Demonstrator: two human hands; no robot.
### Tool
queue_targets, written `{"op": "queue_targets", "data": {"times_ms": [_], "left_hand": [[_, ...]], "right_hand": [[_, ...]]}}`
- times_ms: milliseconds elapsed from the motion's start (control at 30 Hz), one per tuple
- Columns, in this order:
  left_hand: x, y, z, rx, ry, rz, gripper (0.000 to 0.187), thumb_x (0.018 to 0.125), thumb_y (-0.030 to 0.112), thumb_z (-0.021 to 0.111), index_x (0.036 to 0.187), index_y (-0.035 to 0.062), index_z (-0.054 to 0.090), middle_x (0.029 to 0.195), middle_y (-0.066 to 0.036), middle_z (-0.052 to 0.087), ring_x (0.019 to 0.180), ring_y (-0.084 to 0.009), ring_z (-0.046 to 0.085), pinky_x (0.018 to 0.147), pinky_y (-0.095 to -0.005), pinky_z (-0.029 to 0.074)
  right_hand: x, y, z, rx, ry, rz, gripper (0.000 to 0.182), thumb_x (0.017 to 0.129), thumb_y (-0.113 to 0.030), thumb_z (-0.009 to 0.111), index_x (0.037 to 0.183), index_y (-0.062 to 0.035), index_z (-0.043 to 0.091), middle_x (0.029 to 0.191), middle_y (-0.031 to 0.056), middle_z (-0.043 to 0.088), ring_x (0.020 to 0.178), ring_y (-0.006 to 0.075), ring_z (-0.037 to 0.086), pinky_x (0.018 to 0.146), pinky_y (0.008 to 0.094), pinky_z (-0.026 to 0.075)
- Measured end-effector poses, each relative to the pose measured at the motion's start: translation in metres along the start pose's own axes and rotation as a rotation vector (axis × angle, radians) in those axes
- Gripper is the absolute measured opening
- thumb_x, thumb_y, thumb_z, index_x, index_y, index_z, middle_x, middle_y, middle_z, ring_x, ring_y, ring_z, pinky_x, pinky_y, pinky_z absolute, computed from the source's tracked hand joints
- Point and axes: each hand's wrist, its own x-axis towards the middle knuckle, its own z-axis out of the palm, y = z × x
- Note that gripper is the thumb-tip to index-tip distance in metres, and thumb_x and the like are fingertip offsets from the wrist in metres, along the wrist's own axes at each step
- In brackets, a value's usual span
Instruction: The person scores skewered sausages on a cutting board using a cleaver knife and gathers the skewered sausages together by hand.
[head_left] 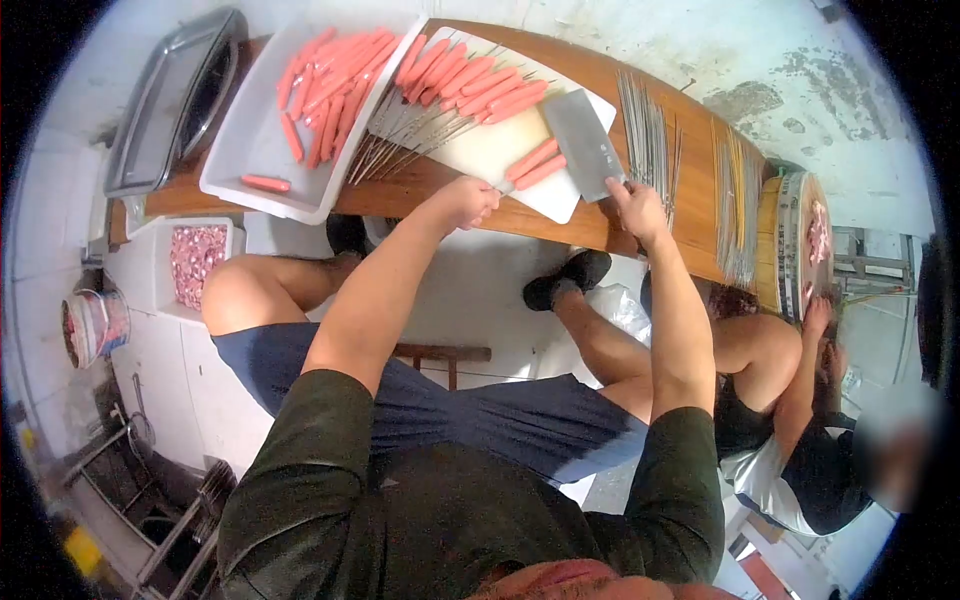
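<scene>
My right hand [638, 208] grips the handle of a broad cleaver [582, 145], whose blade lies over the right part of a white cutting board [480, 150]. At the board's front edge my left hand [470, 203] is closed around what look like the skewer ends of two pink sausages [536, 164]. These sausages rest on the board just left of the blade. Behind them a row of skewered sausages [470, 80] stretches along the back of the board, their metal skewers [415, 130] pointing toward the front left.
A white tub [225, 165] of loose sausages stands left of the board, beside a dark metal tray [150, 120]. Bare skewers [648, 140] lie to the right, with more [735, 200] beyond. A co-worker's hand [818, 315] is at a round chopping block [800, 240] with meat.
</scene>
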Motion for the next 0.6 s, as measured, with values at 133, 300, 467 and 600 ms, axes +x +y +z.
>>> {"op": "queue_targets", "data": {"times_ms": [133,300,467,600], "left_hand": [[-0.001,0.001,-0.002,-0.156,0.0,-0.051,0.021,0.096,0.021,0.053,0.082,0.0055,0.055,0.061,0.002,0.044,0.045,-0.0081,0.036,0.04,-0.0265,0.025],[-0.024,0.027,0.006,-0.233,0.049,-0.146,0.02,0.095,0.022,0.054,0.084,0.0058,0.055,0.062,0.003,0.044,0.046,-0.0074,0.036,0.04,-0.0251,0.026],[-0.026,0.027,0.004,-0.23,0.051,-0.151,0.02,0.094,0.025,0.056,0.087,0.006,0.057,0.06,0.004,0.042,0.045,-0.0063,0.037,0.039,-0.0237,0.027],[-0.027,0.03,0.005,-0.197,0.069,-0.163,0.021,0.094,0.025,0.056,0.087,0.0059,0.057,0.06,0.004,0.042,0.045,-0.0061,0.036,0.039,-0.0233,0.026]], "right_hand": [[-0.012,0.006,-0.005,-0.01,-0.07,0.002,0.059,0.09,-0.05,0.058,0.103,0.0072,0.066,0.093,0.0308,0.066,0.094,0.0429,0.064,0.084,0.0438,0.048],[-0.02,0.018,-0.019,0.017,-0.067,0.018,0.059,0.089,-0.05,0.06,0.094,0.0081,0.068,0.084,0.0285,0.066,0.084,0.039,0.066,0.079,0.0427,0.049],[0.004,0.003,-0.017,0.135,0.017,0.081,0.059,0.088,-0.05,0.06,0.095,0.0073,0.068,0.084,0.0274,0.067,0.083,0.0385,0.067,0.078,0.0432,0.05],[0.014,0.002,-0.01,0.002,0.027,-0.02,0.058,0.09,-0.049,0.059,0.096,0.008,0.068,0.086,0.0269,0.068,0.085,0.0385,0.066,0.08,0.043,0.049]]}}
